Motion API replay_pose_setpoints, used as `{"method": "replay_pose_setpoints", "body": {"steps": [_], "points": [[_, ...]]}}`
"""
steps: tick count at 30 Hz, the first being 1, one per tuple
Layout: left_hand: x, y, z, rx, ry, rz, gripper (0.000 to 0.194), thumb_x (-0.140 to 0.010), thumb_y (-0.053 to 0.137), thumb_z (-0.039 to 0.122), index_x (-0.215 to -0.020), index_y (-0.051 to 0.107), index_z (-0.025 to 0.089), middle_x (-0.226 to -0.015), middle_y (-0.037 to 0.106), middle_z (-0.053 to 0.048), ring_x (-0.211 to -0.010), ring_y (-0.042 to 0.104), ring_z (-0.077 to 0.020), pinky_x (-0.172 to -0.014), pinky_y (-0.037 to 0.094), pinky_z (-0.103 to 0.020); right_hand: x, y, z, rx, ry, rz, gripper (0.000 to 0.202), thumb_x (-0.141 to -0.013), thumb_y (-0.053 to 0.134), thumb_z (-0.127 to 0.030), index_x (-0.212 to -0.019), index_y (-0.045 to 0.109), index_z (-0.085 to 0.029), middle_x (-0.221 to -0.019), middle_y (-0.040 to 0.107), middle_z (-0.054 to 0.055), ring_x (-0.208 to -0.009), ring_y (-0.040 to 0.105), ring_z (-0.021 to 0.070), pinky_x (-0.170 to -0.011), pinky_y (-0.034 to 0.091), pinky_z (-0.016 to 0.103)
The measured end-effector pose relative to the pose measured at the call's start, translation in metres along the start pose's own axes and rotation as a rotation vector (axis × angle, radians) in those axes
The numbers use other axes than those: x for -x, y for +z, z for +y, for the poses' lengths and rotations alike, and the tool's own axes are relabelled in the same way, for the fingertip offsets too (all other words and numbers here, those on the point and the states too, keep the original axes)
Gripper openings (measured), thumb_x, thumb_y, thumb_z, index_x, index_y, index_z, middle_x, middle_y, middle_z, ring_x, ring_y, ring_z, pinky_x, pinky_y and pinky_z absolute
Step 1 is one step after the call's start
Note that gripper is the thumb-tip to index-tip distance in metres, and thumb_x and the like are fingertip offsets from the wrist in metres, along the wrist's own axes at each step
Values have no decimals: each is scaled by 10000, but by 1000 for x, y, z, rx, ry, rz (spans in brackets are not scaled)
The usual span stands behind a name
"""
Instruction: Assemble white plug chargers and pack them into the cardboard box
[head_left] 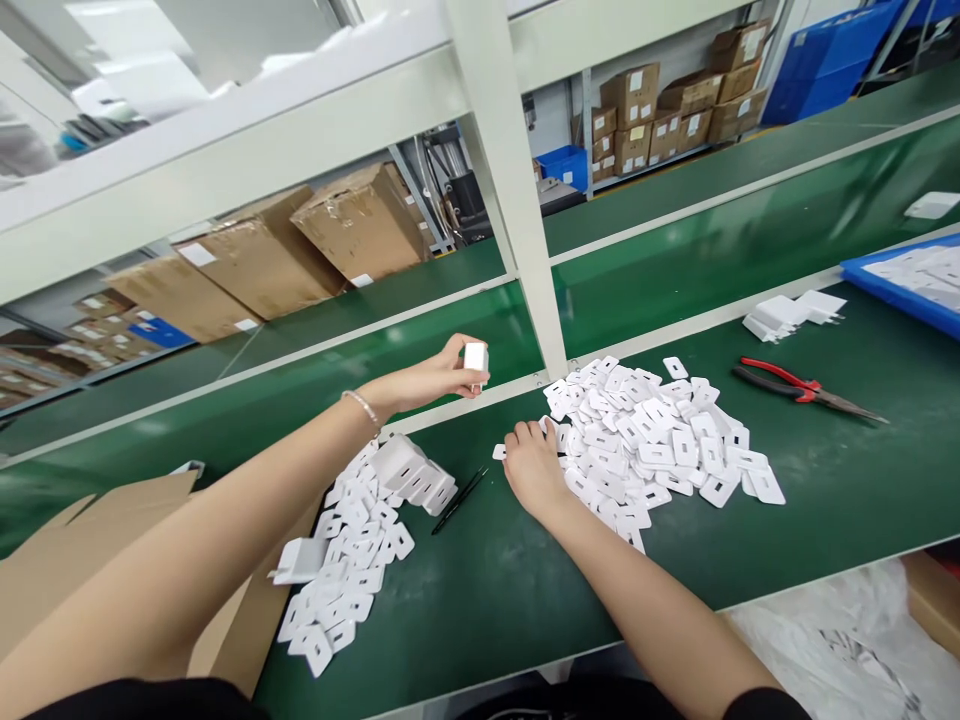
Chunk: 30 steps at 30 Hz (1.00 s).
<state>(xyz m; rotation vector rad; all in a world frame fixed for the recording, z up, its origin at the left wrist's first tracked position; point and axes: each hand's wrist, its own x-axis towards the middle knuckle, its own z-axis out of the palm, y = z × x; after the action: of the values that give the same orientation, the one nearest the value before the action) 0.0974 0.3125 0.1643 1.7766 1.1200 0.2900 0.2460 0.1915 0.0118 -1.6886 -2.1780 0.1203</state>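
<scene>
My left hand [442, 372] is raised above the bench and closed around a white plug-in charger [475, 358], its smooth face turned up. Low on the bench, my right hand [531, 465] is at the left edge of a big heap of white rectangular plates with slots [630, 430]. Its fingers are curled together at the plates, and what lies under them is hidden. One loose plate [499, 452] shows just left of that hand. Between the hands and nearer me lie black tweezers [459, 500], beside a cluster of white chargers [411, 472].
A second spread of slotted plates [352, 570] lies at left with another charger [301, 560], by an open cardboard box [255, 610]. Red-handled pliers [806, 385], more chargers [780, 315] and a blue tray [900, 300] are at right. A shelf post [517, 190] rises behind the heap.
</scene>
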Motion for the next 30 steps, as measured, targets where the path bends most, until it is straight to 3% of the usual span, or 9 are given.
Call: {"method": "replay_pose_setpoints", "body": {"steps": [2,4,7,9,13,16,23,28,30], "points": [[21,9,2,183,141,40,521,-894,748,489,-1229,439,237,-1012,641,-31,-844,674,-178,-834,582,-377,-1,-1,0,-17,4,13,199,-923,593,-89,-1062,733,-115,-1116,697,178,-1114,586,341,-1197,346,609],[46,26,1,207,252,21,503,-933,730,459,-1271,423,248,-1049,670,-46,-869,690,-184,-843,582,-374,-2,-3,1,-38,16,33,173,-929,591,-103,-1034,728,-121,-1085,703,172,-1095,589,339,-1188,348,608],[85,60,-5,190,359,20,566,-981,690,297,-1427,343,304,-1367,631,-124,-1120,699,-226,-977,567,-402,-5,-12,5,-75,45,69,149,-941,604,-169,-1041,709,-140,-1076,700,159,-1098,588,335,-1172,353,595],[108,82,-12,187,424,70,497,-1002,626,192,-1418,381,313,-1490,567,-137,-1266,653,-245,-1056,536,-426,-8,-20,9,-137,61,104,146,-931,633,-227,-1046,696,-163,-1068,695,134,-1086,595,321,-1142,379,562],[137,114,-28,213,547,156,443,-982,544,39,-1334,475,300,-1473,603,-112,-1416,566,-242,-1145,477,-444,-13,-36,15,-503,89,283,111,-863,660,-245,-964,678,-205,-958,665,65,-985,617,277,-996,448,472],[146,124,-38,221,552,221,459,-975,529,18,-1341,517,294,-1471,603,-109,-1431,544,-237,-1086,509,-394,-15,-43,17,-822,89,344,114,-845,651,-270,-946,677,-223,-917,632,31,-933,617,243,-940,464,433],[148,126,-51,281,524,381,346,-988,521,61,-1243,607,279,-1307,656,-78,-1246,600,-215,-943,506,-327,-16,-56,17,-1411,121,59,235,-867,737,-436,-993,728,-238,-899,630,4,-922,605,197,-928,488,370],[143,140,-62,279,391,359,373,-954,503,53,-1239,596,276,-1295,640,-68,-1221,582,-233,-970,462,-359,-13,-63,18,-1552,-21,-280,281,-851,793,-438,-1025,751,-222,-957,684,17,-913,626,184,-862,494,342],[141,147,-69,313,292,397,376,-914,517,59,-1211,598,273,-1188,629,-41,-1103,578,-216,-927,446,-342,-11,-65,19,-1555,-112,-396,264,-849,806,-400,-1025,744,-213,-965,693,16,-910,641,180,-859,495,340]]}}
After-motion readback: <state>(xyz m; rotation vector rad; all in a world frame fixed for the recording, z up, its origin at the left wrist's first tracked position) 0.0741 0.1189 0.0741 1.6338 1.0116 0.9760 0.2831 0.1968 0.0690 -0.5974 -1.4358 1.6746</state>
